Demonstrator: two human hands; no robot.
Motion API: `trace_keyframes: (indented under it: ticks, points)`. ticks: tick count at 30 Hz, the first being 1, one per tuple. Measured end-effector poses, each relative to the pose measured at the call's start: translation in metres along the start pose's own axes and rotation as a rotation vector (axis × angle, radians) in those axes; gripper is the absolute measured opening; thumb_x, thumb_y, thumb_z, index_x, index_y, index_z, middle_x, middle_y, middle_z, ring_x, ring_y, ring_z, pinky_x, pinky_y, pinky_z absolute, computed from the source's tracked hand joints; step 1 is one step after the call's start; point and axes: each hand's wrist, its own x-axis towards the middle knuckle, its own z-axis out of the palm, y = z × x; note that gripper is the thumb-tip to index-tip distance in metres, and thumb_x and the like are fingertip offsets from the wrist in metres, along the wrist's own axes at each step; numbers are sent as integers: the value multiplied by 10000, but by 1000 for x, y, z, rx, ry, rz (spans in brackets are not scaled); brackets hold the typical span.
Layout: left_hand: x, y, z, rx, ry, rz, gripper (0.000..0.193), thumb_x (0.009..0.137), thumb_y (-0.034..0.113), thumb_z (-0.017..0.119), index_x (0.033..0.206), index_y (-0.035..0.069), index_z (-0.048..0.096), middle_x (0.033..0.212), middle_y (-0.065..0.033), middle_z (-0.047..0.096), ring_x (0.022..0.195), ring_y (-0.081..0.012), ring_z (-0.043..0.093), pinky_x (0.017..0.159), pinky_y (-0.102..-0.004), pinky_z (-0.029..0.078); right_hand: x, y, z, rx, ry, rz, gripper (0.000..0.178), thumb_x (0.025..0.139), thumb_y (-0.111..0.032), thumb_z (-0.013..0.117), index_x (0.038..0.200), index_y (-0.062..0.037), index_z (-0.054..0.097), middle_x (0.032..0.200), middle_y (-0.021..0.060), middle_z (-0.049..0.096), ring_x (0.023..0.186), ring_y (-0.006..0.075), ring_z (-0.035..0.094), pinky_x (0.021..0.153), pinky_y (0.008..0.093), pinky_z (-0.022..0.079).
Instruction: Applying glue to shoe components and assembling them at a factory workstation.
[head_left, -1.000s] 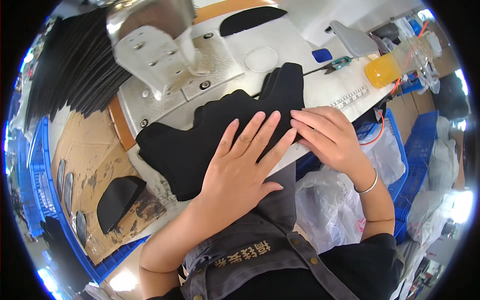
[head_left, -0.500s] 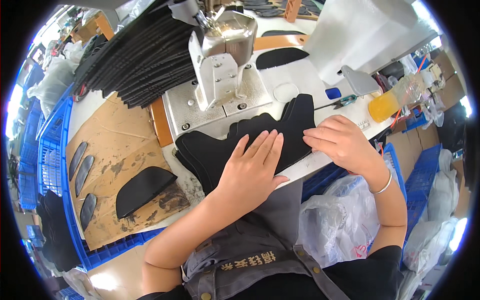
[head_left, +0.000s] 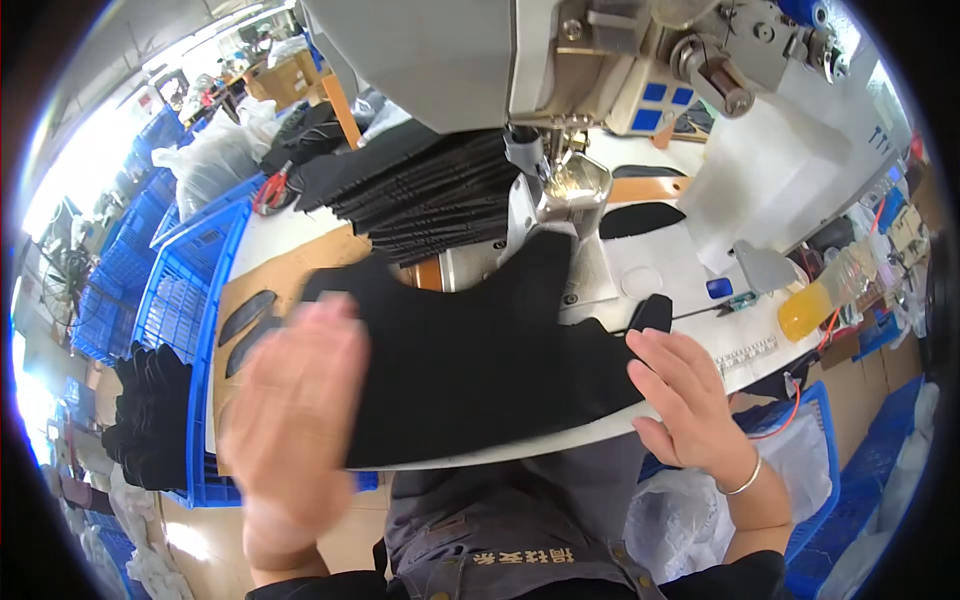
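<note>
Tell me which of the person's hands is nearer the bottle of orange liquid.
Right. The right hand is at the right end of the black fabric panel, lower left of the bottle; the left hand is by the panel's left edge, farther away.

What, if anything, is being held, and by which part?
The left hand, blurred, seems to hold the black piece by its left edge; the right hand is at its right end, hold unclear.

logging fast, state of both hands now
Left hand: blurred at left edge of black curve-edged fabric piece; grip unclear.
Right hand: open, at its right end.
</note>
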Motion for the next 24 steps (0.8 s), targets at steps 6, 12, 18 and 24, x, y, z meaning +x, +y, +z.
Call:
trace_keyframes:
  ticks: [6,12,18,24]
  points:
    - [8,-92,0,331,192,-227,594,717,-152,469,1285,3,551,1261,-171,594,1184,-314,563,1007,-378,423,-36,26,68,157,72,176,514,722,-35,662,1222,-5,547,1276,161,555,1126,341,558,941,422,450]
    - [119,-118,67,344,24,-37,322,815,26,544,1132,49,595,1113,-133,648,1034,-320,616,887,-399,499,-36,22,72,175,129,224,456,728,-1,642,1178,1,566,1195,158,605,1064,339,589,917,412,465]
    - [141,-96,91,-157,-322,-112,417,973,360,460,1171,9,568,1207,-232,573,1120,-376,548,978,-456,426,-38,29,68,252,178,285,352,739,22,616,1090,11,609,1123,168,637,1007,335,617,883,401,484]
    - [63,-230,128,-1011,422,-688,552,960,427,471,1377,70,416,1384,-173,435,1271,-295,413,1068,-391,290,29,72,36,868,373,799,396,997,-251,431,1281,15,503,1295,107,553,1089,208,576,949,345,434]
